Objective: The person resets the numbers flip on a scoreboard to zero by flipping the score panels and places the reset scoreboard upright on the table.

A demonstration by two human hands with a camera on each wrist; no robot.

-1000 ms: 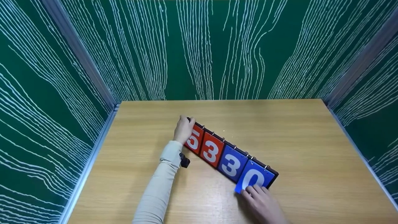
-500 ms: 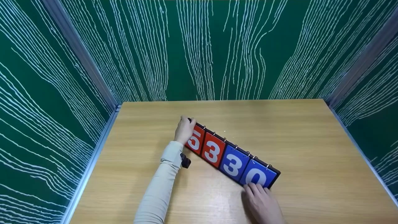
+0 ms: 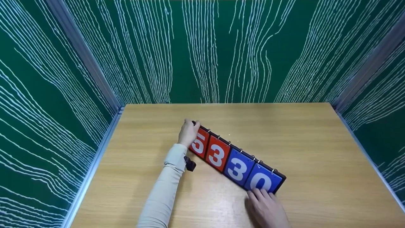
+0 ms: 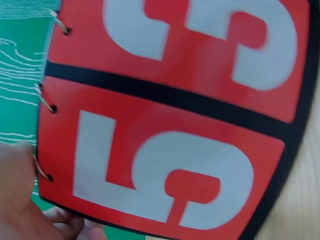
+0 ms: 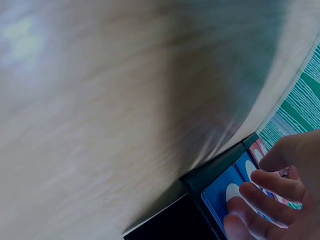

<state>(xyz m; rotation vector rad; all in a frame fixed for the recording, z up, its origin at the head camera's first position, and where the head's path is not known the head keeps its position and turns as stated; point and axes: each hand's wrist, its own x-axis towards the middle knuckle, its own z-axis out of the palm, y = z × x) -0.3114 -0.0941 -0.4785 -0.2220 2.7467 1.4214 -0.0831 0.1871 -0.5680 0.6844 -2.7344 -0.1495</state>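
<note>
A black flip scoreboard [image 3: 281, 183] stands slanted across the table, its ring-bound cards reading a red 5 [image 3: 199, 145], a red 3 [image 3: 217, 155], a blue 3 [image 3: 238, 167] and a blue 0 [image 3: 272, 177]. My left hand [image 3: 188, 132] grips its upper left corner. In the left wrist view, the thumb side is near the rings of the red 5 card [image 4: 122, 150], with fingertips showing behind the board. At the other end, fingertips of my right hand [image 3: 268, 207] rest on the lower part of the blue 0 card, covering its bottom edge in the head view.
The wooden table [image 3: 316, 142] ends at a green back wall [image 3: 186, 63] with white wavy lines. Similar walls rise at both sides, joined by grey corner posts [image 3: 85, 53]. A small black device [image 3: 190, 163] sits at my left wrist.
The blue 0 card, lifted at its lower left a second ago, now lies flat against the board. My right hand moved slightly right with it; my left hand keeps its grip.
</note>
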